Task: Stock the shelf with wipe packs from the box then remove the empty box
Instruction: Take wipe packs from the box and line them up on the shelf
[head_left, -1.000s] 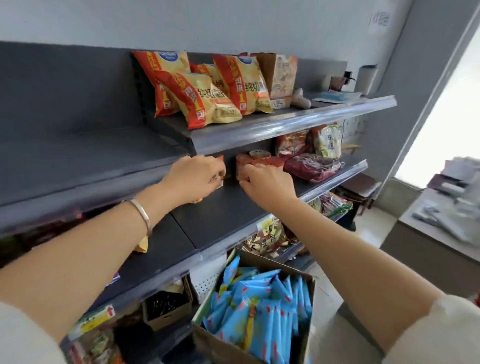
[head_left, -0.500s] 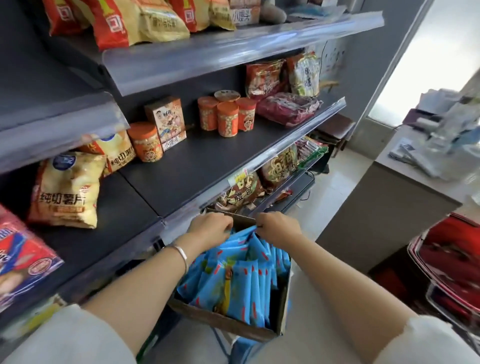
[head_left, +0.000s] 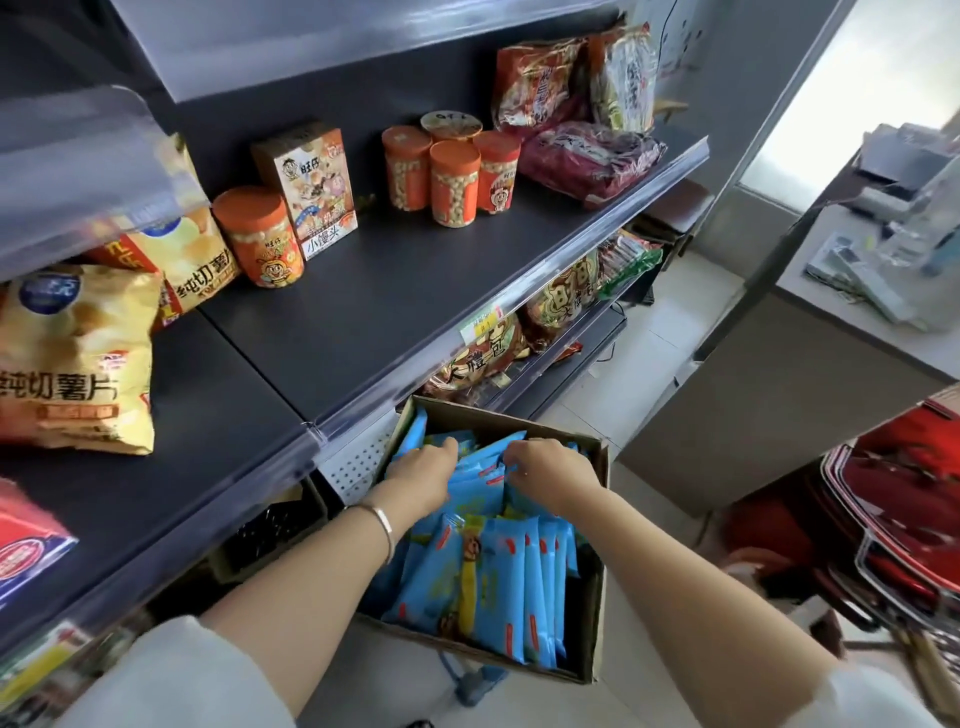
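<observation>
An open cardboard box (head_left: 597, 571) stands low in front of the shelving, packed with several blue wipe packs (head_left: 493, 582) on edge. Both my hands are down inside its far half. My left hand (head_left: 423, 470), a bracelet on its wrist, curls its fingers over the tops of the packs near the box's left wall. My right hand (head_left: 550, 470) does the same a little to the right, fingers bent round pack edges. The dark middle shelf (head_left: 374, 301) above the box has a wide bare stretch at its front.
Orange snack jars (head_left: 449, 176), a snack carton (head_left: 311, 189) and red bags stand at the back of the middle shelf; chip bags (head_left: 72, 358) lie on the left section. A grey counter (head_left: 857, 332) and red baskets (head_left: 893, 509) are at the right.
Both hands left the middle shelf and dropped into the box, and my view tilted down. In the last half second they reached a little deeper among the packs.
</observation>
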